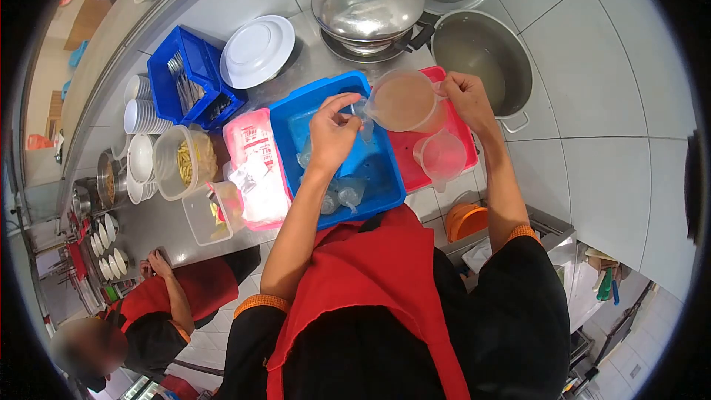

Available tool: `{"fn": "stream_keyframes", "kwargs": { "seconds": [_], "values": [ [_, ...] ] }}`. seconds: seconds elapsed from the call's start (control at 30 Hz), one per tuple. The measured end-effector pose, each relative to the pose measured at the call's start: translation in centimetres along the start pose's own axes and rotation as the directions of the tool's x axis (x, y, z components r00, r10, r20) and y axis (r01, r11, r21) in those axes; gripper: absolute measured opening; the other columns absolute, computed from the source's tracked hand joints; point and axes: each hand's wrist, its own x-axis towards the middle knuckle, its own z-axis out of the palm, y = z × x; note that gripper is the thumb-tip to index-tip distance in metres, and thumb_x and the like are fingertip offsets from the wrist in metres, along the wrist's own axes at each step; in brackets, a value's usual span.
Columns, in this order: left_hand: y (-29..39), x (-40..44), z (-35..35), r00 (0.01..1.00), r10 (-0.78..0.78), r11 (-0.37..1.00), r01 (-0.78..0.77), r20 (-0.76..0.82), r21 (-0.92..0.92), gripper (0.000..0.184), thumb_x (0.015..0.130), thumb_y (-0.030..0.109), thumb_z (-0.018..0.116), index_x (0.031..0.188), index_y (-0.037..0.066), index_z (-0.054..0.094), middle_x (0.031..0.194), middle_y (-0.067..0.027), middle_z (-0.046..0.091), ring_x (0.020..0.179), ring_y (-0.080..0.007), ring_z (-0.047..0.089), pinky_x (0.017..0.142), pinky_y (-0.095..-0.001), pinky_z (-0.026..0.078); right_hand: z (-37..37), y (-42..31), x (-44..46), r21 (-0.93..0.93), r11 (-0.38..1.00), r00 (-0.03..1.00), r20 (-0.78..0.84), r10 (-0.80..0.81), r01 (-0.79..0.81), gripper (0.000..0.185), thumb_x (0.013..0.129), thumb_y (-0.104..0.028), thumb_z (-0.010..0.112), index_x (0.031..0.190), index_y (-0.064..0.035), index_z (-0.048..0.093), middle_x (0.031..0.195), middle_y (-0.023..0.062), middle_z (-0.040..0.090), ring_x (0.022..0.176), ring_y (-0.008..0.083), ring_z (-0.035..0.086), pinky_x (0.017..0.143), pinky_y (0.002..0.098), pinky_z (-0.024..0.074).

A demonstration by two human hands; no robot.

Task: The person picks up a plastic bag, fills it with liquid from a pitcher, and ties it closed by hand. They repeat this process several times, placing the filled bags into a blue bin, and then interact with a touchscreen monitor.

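Over the blue tub [280,130], my left hand [333,133] is closed with its fingertips pinching a small clear plastic bag [364,120]. My right hand [466,100] grips the handle of a translucent plastic jug [404,100] that holds cloudy liquid. The jug's spout meets the top of the bag; whether liquid is flowing I cannot tell. Several tied clear bags [348,194] lie in the blue tub, partly behind my left forearm. Below the held jug, a second translucent jug [441,155] rests on a red tray [468,141].
A large pot of liquid [485,59] stands at right, near a lidded steel pan [366,4]. To the left are a pink-and-white plastic pack [255,163], food containers [174,163], a blue cutlery box [185,74] and white plates [258,52]. A co-worker [178,289] stands at lower left.
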Motion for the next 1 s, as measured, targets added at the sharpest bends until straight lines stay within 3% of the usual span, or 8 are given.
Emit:
{"fn": "stream_keyframes", "kwargs": {
  "seconds": [0.07, 0.2, 0.3, 0.37, 0.4, 0.47, 1.0],
  "values": [
    [-0.1, 0.0, 0.0, 1.000, 0.012, 1.000, -0.012, -0.007, 0.004, 0.037, 0.077, -0.013, 0.056, 0.112, -0.004, 0.065, 0.121, -0.0115, 0.059, 0.077, -0.0152, 0.066, 0.071, -0.0259, 0.055, -0.1, -0.2, 0.1, -0.046, 0.999, 1.000, 0.019, 0.018, -0.017, 0.022, 0.088, -0.013, 0.054, 0.078, 0.0040, 0.065, 0.083, 0.0067, 0.069, 0.081, 0.0110, 0.062, 0.077, 0.0258, 0.0492],
    [0.0, -0.1, -0.1, 1.000, 0.024, 1.000, -0.024, -0.010, 0.003, 0.036, 0.077, -0.011, 0.057, 0.111, -0.003, 0.066, 0.120, -0.0105, 0.061, 0.074, -0.0140, 0.066, 0.070, -0.0249, 0.054, -0.2, -0.8, 0.1, -0.079, 0.997, 0.998, 0.055, 0.015, -0.010, 0.022, 0.087, -0.013, 0.055, 0.079, 0.0048, 0.066, 0.083, 0.0066, 0.069, 0.082, 0.0106, 0.062, 0.077, 0.0259, 0.0495],
    [0.2, -0.2, 0.0, 1.000, 0.027, 1.000, -0.027, -0.011, 0.007, 0.036, 0.077, -0.011, 0.057, 0.110, -0.004, 0.066, 0.120, -0.0107, 0.061, 0.073, -0.0138, 0.066, 0.069, -0.0246, 0.054, 0.1, -0.9, 0.1, -0.070, 0.998, 1.000, 0.015, 0.003, -0.002, 0.020, 0.086, -0.013, 0.059, 0.076, 0.0035, 0.065, 0.075, 0.0021, 0.066, 0.073, 0.0070, 0.057, 0.066, 0.0238, 0.0468],
    [0.3, -0.2, 0.0, 0.999, 0.031, 0.999, -0.031, -0.009, 0.008, 0.036, 0.077, -0.012, 0.056, 0.110, -0.004, 0.066, 0.120, -0.0107, 0.061, 0.073, -0.0139, 0.066, 0.069, -0.0245, 0.054, 0.1, -0.6, 0.3, -0.102, 0.995, 1.000, -0.001, -0.003, 0.003, 0.021, 0.085, -0.013, 0.062, 0.069, 0.0009, 0.061, 0.065, -0.0042, 0.055, 0.062, 0.0037, 0.046, 0.054, 0.0232, 0.0382],
    [0.3, -0.2, 0.0, 0.999, 0.035, 0.999, -0.035, -0.007, 0.008, 0.036, 0.077, -0.012, 0.056, 0.110, -0.004, 0.066, 0.120, -0.0108, 0.060, 0.073, -0.0139, 0.066, 0.069, -0.0244, 0.054, 0.2, -0.7, 0.4, -0.103, 0.995, 1.000, -0.001, -0.003, 0.003, 0.021, 0.085, -0.013, 0.062, 0.069, 0.0009, 0.061, 0.065, -0.0042, 0.055, 0.062, 0.0037, 0.046, 0.054, 0.0232, 0.0382],
    [0.1, -0.2, 0.0, 0.999, 0.038, 0.999, -0.038, -0.007, 0.010, 0.036, 0.077, -0.012, 0.056, 0.110, -0.004, 0.066, 0.120, -0.0108, 0.060, 0.073, -0.0140, 0.066, 0.068, -0.0243, 0.054, 0.3, -0.7, 0.4, -0.086, 0.996, 0.999, -0.010, -0.038, 0.037, 0.025, 0.084, -0.014, 0.064, 0.063, -0.0019, 0.056, 0.060, -0.0077, 0.043, 0.058, 0.0025, 0.037, 0.049, 0.0241, 0.0295],
    [-0.1, -0.2, -0.2, 0.999, 0.033, 0.999, -0.033, -0.022, 0.020, 0.036, 0.076, -0.011, 0.057, 0.110, -0.003, 0.067, 0.119, -0.0103, 0.061, 0.073, -0.0142, 0.067, 0.068, -0.0245, 0.053, 0.2, -1.8, 0.4, -0.116, 0.993, 0.999, 0.004, -0.034, 0.034, 0.028, 0.080, -0.014, 0.065, 0.060, -0.0051, 0.047, 0.059, -0.0078, 0.037, 0.058, 0.0029, 0.034, 0.050, 0.0239, 0.0274]
  ]
}}
